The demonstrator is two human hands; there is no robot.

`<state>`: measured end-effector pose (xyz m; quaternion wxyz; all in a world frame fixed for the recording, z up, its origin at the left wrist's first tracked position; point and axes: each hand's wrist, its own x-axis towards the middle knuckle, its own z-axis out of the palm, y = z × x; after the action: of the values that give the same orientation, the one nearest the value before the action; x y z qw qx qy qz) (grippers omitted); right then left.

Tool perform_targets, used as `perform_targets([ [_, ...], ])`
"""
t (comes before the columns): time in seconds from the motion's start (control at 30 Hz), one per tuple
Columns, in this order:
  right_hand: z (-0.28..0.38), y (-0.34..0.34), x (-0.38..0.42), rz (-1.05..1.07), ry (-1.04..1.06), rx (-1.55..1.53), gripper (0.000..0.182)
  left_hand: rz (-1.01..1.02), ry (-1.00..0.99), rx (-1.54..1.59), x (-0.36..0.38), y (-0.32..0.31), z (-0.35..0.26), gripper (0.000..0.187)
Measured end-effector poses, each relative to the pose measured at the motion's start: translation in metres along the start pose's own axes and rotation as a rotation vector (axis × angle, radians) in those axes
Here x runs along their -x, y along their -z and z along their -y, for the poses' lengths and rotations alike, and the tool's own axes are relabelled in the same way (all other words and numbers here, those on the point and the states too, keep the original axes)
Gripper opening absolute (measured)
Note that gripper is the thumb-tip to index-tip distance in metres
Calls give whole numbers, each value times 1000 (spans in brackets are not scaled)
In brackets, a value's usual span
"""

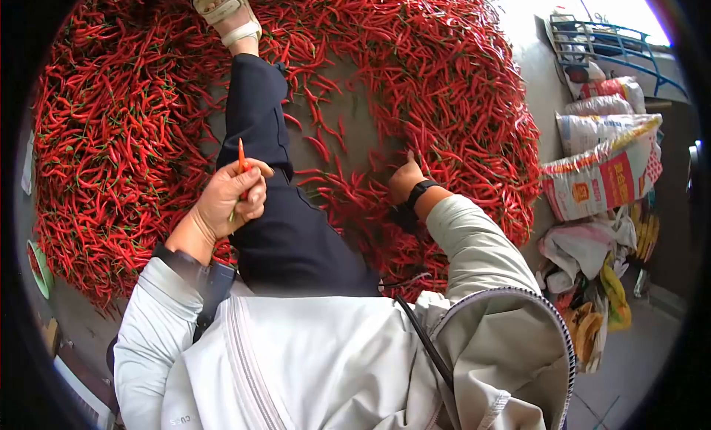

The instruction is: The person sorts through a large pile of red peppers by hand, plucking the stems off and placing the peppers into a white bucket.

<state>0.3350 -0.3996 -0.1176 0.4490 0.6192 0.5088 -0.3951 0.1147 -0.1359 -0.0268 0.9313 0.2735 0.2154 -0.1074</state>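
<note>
A red chili pepper [241, 153] stands upright in my left hand [238, 193], its tip above my thumb and its green stem end showing below the curled fingers. This hand is over my dark trouser leg [259, 126]. To the right, my right hand [406, 181] reaches down to the edge of the spread of red chili peppers [466, 111]. Its fingers are mostly hidden among the peppers, and I cannot tell whether they grip one. A few loose peppers [318, 148] lie on the grey floor between the leg and the right-hand heap.
Another thick heap of chili peppers [111, 163] covers the floor on the left. Printed sacks [603, 174], cloths [581, 245] and a blue metal rack [615, 45] stand along the right. A pale green bowl [41, 270] is at the left edge. My sandalled foot [229, 19] rests among peppers.
</note>
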Motion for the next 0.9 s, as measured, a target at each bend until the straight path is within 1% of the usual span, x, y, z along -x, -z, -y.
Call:
perform_targets([
  [0.1,5,-24,37,14,36,12,38,-4,-21,-48,1,1,1,18],
  [0.17,3,-54,56,-28,-38,114,35,-15,-21,-35,0,2,4,17],
  [0.23,-5,-84,84,-209,-135,127,34,-24,-41,-58,-1,4,8,18],
  [0.3,-19,-91,105,71,-223,85,33,-7,-54,-74,-4,6,11,18],
  [0.37,-29,-138,117,-325,-534,231,37,-13,-48,-104,-7,3,15,18],
  [0.43,-58,-165,130,-152,-597,152,41,-29,-58,-133,-6,0,16,18],
  [0.5,-75,-168,159,-98,-702,-8,42,-65,-61,-163,-5,-3,16,17],
  [0.53,-75,-160,178,-112,-744,-80,42,-60,-56,-170,-4,-2,17,17],
  [0.57,-73,-156,186,-109,-748,-91,42,-76,-61,-177,-4,-2,17,16],
  [0.63,-71,-138,190,39,-988,-204,45,-87,-65,-196,-5,-5,17,16],
  [0.67,-70,-117,202,-2,-852,-370,34,-130,-62,-204,-3,-7,18,15],
  [0.73,-60,-128,165,-413,-835,-454,22,-191,-47,-226,1,-7,23,14],
  [0.77,-45,-112,149,-437,-761,-368,14,-188,-49,-239,5,-7,27,14],
  [0.8,-23,-104,128,-582,-648,-333,15,-208,-26,-238,10,-8,30,13],
  [0.83,1,-81,117,-621,-519,-490,14,-226,-4,-238,14,-9,34,13],
  [0.87,20,-66,94,-580,-339,-403,16,-233,19,-239,19,-9,38,13],
  [0.9,43,-59,66,-740,-270,-334,18,-243,39,-240,25,-9,41,12],
])
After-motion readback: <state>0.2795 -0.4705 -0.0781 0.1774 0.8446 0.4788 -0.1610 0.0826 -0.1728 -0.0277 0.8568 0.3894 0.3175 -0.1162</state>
